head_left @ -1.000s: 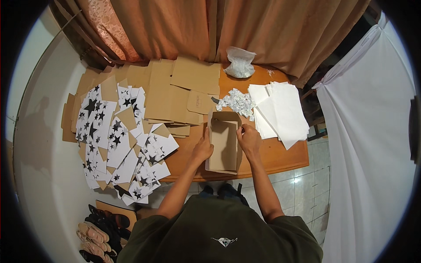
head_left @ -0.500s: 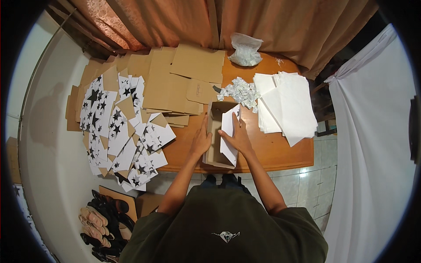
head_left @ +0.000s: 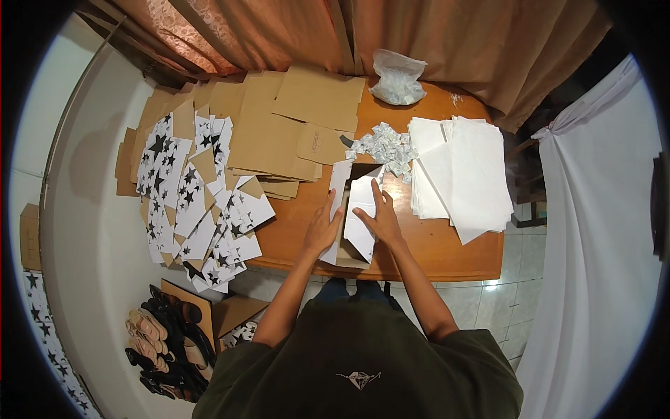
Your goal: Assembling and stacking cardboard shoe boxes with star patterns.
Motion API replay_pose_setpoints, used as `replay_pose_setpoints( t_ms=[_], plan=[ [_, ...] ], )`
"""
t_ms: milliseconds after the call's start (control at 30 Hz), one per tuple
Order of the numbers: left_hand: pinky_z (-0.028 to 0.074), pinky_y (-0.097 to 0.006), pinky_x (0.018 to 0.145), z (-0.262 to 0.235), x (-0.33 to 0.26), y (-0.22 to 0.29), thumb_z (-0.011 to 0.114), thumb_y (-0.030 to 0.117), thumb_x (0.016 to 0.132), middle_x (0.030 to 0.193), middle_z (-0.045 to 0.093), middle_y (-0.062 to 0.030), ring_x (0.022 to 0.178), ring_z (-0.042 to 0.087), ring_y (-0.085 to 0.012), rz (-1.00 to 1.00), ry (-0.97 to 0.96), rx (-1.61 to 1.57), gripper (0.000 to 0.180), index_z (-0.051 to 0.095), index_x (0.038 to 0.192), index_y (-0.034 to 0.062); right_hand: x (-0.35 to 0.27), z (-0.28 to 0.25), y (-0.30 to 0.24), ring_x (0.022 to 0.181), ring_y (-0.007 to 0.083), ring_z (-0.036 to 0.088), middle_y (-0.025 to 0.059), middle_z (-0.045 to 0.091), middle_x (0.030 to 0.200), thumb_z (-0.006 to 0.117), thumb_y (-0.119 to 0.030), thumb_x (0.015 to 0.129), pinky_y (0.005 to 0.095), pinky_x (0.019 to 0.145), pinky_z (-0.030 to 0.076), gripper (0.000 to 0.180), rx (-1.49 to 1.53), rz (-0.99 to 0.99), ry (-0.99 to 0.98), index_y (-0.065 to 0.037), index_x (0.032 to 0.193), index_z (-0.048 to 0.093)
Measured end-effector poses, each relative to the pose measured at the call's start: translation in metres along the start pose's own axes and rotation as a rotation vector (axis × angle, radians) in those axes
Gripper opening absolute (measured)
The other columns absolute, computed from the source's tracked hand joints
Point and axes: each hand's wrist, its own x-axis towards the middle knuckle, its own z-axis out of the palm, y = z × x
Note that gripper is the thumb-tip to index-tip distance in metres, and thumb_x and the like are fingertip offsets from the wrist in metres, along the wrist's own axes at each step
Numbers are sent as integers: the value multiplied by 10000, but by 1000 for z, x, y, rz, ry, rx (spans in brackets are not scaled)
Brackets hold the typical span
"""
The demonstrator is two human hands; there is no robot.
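Near the table's front edge I have a cardboard box (head_left: pixel 360 234), open at the top, white on its flaps and brown inside. My left hand (head_left: pixel 323 225) lies along the box's left side, its fingers pressed to the white left flap. On the right side, my right hand (head_left: pixel 381 218) grips the other flap, its thumb over the white face and the fingers behind. The right flap leans in over the opening and hides part of the interior. Just beyond the box is a heap of small white packets (head_left: pixel 385 148).
Star-printed white card pieces (head_left: pixel 171 188) cover the table's left. Flat brown cardboard sheets (head_left: pixel 269 133) lie stacked behind them. White paper sheets (head_left: pixel 467 167) are on the right, with a clear plastic bag (head_left: pixel 398 80) at the back. Shoes (head_left: pixel 171 339) stand at lower left.
The box's left flap has swung outward, so its white face shows beside my left hand. The right flap is tilted further over the opening. Both hands stay on the box.
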Motion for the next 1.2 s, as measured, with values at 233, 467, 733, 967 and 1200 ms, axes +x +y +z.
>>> replay_pose_setpoints(
  t_ms=[233,467,733,967,1200],
  plan=[
    [390,-472,1115,3,2,-9,433,493,1048,1469,514,-241,1330,496,-432,-4,1,0,635,304,1603,212,2,-6,0,1439,456,342,333,339,1536,753,-480,875,471,1183,305,1053,65,-96,17,30,1590,171],
    [443,-492,1056,0,3,1,504,532,1010,1386,568,-276,1279,543,-445,74,36,49,678,359,1574,185,5,-11,-8,1327,544,429,437,315,1474,748,-458,869,495,1117,379,1017,-81,-38,54,3,1591,201],
    [461,-518,1026,0,13,-19,532,552,989,1343,589,-281,1247,560,-466,75,7,18,694,379,1551,176,35,-17,-24,1396,512,354,324,294,1562,701,-378,923,525,1148,324,820,-296,-211,223,-50,1566,312],
    [487,-535,977,-8,16,-15,530,568,983,1284,586,-319,1170,597,-487,120,-17,8,700,341,1574,245,58,-17,-16,1434,482,342,286,254,1610,747,-449,867,489,1168,335,952,-203,-251,168,-85,1599,258],
    [538,-545,865,-5,21,-11,492,632,976,1075,595,-302,977,651,-497,89,-63,143,698,334,1579,320,27,-1,-19,1379,578,356,394,221,1557,801,-504,789,535,1135,371,1001,-339,-92,61,-51,1556,343]
  ],
)
